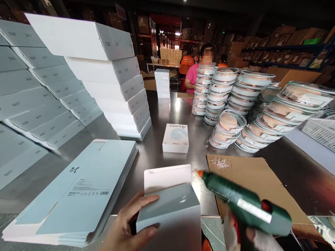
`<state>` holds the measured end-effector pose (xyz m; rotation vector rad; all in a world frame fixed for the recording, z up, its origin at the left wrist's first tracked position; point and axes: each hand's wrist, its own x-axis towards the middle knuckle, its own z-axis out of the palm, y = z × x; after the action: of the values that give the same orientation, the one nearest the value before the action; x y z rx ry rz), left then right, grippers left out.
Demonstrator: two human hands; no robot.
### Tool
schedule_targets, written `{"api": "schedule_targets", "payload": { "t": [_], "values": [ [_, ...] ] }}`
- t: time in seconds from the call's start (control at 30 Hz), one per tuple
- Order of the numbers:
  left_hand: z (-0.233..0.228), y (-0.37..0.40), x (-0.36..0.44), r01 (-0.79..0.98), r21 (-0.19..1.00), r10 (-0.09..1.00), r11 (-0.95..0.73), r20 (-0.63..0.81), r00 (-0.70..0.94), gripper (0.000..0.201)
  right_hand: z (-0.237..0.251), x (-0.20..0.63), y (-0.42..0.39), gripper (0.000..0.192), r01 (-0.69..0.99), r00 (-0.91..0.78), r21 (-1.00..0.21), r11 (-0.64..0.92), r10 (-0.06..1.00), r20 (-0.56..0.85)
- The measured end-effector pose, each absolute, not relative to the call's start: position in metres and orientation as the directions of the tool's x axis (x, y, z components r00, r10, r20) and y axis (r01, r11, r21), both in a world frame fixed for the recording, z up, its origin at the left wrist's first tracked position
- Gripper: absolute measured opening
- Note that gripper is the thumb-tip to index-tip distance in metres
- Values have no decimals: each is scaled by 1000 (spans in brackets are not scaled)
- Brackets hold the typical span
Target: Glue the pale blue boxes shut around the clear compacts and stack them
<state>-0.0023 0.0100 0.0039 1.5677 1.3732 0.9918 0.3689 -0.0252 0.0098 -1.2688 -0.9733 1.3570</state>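
With fingers and thumb on its left end, my left hand (133,219) grips a pale blue box (170,202). A white end flap (167,177) stands up from the box's far side. In my right hand (243,232) is a dark green glue gun (243,198), its fingers wrapped around the handle. The gun's orange nozzle points left, just right of the flap, with a small gap between them as far as I can tell. Beyond the flap, a white box printed with a pale blue swirl (176,138) lies on the metal table (157,118).
Flat blue cartons (86,184) are stacked at left, beside tall stacks of white boxes (115,80). On the right stand stacks of clear round containers (248,94). A cardboard sheet (251,174) with white bits lies under the gun. A person in pink (192,75) sits across the table.
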Motion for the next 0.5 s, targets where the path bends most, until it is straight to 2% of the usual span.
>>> {"api": "schedule_targets", "payload": {
  "t": [0.1, 0.17, 0.23, 0.33, 0.4, 0.43, 0.5],
  "values": [
    [-1, 16, -13, 220, 975, 971, -41, -13, 237, 47, 19, 386, 0, 38, -377, 154, -880, -287, 918, -365],
    [-5, 19, -15, 186, 981, 947, -63, 0, 321, 46, 17, 410, 16, 41, -431, 272, -823, -370, 817, -509],
    [-12, 18, -15, 215, 972, 939, -99, 19, 343, 48, 13, 439, 22, 36, -256, 434, -838, -482, 717, -545],
    [-26, 15, -12, 348, 933, 945, -94, -27, 327, 59, 13, 463, 15, 28, 53, 590, -790, -611, 657, -469],
    [-35, 12, -9, 435, 898, 946, -69, -79, 313, 67, 16, 445, 5, 32, 164, 578, -825, -541, 730, -365],
    [-39, 11, -7, 464, 884, 948, -63, -92, 304, 68, 17, 426, 2, 46, 226, 518, -863, -452, 806, -286],
    [-42, 10, -3, 484, 872, 955, -76, -77, 288, 66, 14, 378, 1, 88, 242, 200, -954, -176, 971, -129]
  ]
}}
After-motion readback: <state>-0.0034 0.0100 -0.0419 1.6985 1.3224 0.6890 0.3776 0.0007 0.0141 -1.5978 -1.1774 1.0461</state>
